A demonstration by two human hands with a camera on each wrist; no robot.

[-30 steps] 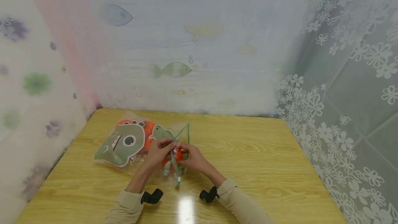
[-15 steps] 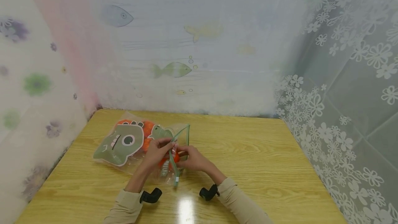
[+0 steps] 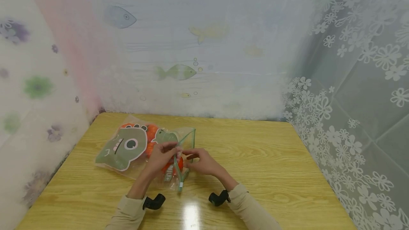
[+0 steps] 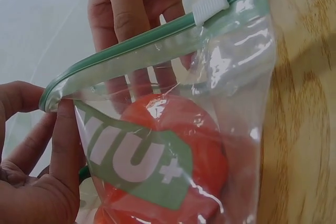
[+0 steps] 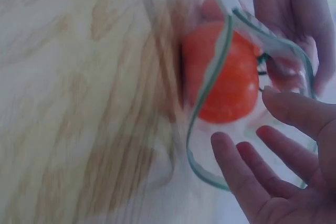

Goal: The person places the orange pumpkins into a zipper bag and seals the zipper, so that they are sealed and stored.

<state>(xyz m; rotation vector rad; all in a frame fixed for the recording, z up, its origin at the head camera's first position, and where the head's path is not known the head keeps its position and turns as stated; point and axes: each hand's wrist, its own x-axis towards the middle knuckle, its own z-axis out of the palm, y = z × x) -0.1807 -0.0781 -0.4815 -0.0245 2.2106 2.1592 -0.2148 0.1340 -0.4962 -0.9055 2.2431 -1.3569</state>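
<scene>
A clear zip bag (image 3: 119,156) with a green monster print lies on the table, its green-edged mouth toward the right. My left hand (image 3: 159,157) pinches the rim near the mouth, as the left wrist view shows its fingertips on the green zip strip (image 4: 131,43). Just inside the mouth sits a red tomato (image 5: 220,72), its green stem partly visible. My right hand (image 3: 202,162) is at the mouth with fingers spread and relaxed, apart from the tomato. Several more orange-red round things (image 3: 152,132) show through the bag, partly hidden by the print.
The wooden table (image 3: 255,166) extends around the bag. A white slider (image 4: 211,6) sits on the zip strip near one end. Behind the table is a wall covering with fish drawings (image 3: 179,72); a flower-patterned sheet (image 3: 345,148) hangs at the right.
My right hand has let go of the tomato and drawn slightly back to the right. The tomato has shifted left, further into the bag. My left hand keeps its pinch on the rim.
</scene>
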